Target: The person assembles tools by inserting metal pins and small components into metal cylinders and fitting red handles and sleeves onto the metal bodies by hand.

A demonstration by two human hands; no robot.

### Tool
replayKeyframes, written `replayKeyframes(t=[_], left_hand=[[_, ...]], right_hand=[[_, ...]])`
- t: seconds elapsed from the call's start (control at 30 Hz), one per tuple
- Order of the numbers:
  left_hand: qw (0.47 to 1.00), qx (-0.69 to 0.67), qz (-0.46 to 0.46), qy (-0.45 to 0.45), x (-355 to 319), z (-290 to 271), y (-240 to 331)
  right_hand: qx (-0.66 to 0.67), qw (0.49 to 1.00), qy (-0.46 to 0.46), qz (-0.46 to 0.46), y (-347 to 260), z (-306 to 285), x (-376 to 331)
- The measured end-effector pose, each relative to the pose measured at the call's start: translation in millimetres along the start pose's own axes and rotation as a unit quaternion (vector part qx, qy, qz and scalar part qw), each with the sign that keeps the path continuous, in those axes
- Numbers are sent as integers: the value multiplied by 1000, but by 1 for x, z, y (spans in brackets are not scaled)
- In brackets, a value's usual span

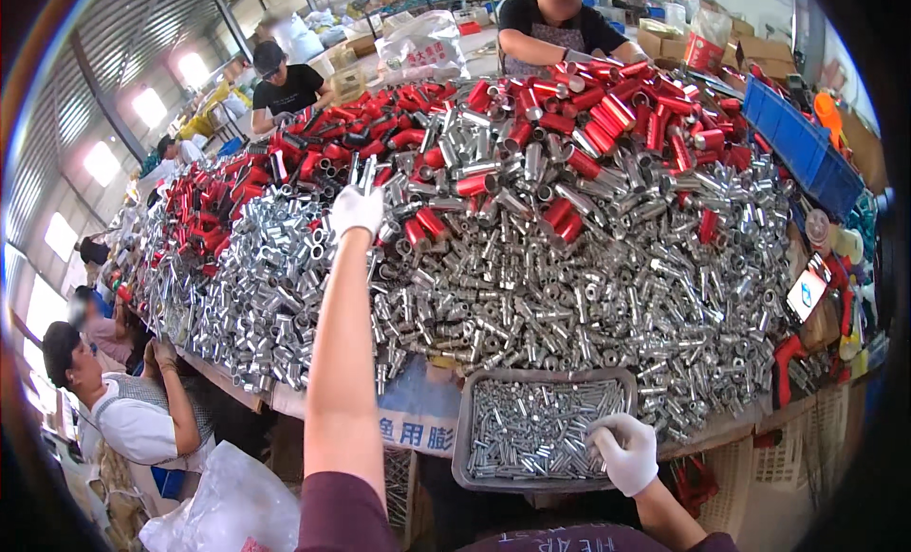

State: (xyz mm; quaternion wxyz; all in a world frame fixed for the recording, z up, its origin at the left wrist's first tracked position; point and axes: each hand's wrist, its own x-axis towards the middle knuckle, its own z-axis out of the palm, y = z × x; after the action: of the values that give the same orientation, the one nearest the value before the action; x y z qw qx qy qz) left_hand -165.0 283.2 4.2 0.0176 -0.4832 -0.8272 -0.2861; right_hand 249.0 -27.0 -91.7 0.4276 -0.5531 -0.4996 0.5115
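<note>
My left hand [358, 212], in a white glove, reaches far into a big heap of metal parts. Its fingers are closed around silver metal tubes [366, 174] that stick up past the fingertips; the palm side is hidden. My right hand [626, 454], also gloved, is over the right side of a dark grey tray [462, 438]. Thumb and fingers curl together there, and anything between them is too small to make out. Many small silver pins [536, 424] fill the tray. Around my left hand lie silver sleeves [275, 248] and red tubular parts [422, 225].
Behind the heap, a person [560, 30] and another person [285, 82] face the table. A seated person [123, 391] is at the left. A blue bin [802, 144] leans at the right, above a phone [808, 291]. A plastic bag [223, 500] lies at lower left.
</note>
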Motion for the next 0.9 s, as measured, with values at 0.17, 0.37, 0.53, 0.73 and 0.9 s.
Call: replayKeyframes(t=[0.17,0.37,0.53,0.73,0.9], left_hand=[[998,58,20,-9,15,60,-4],[993,34,100,-47,42,19,26],[998,58,-9,-11,128,46,-32],[998,32,-16,-60,159,96,-60],[975,-41,-37,-217,225,113,-124]], right_hand=[[15,997,17,74,-6,3,2],[6,993,43,110,-15,7,3],[15,997,16,78,-23,3,5],[-32,994,58,85,-30,4,-11],[-52,991,83,89,-27,2,-34]])
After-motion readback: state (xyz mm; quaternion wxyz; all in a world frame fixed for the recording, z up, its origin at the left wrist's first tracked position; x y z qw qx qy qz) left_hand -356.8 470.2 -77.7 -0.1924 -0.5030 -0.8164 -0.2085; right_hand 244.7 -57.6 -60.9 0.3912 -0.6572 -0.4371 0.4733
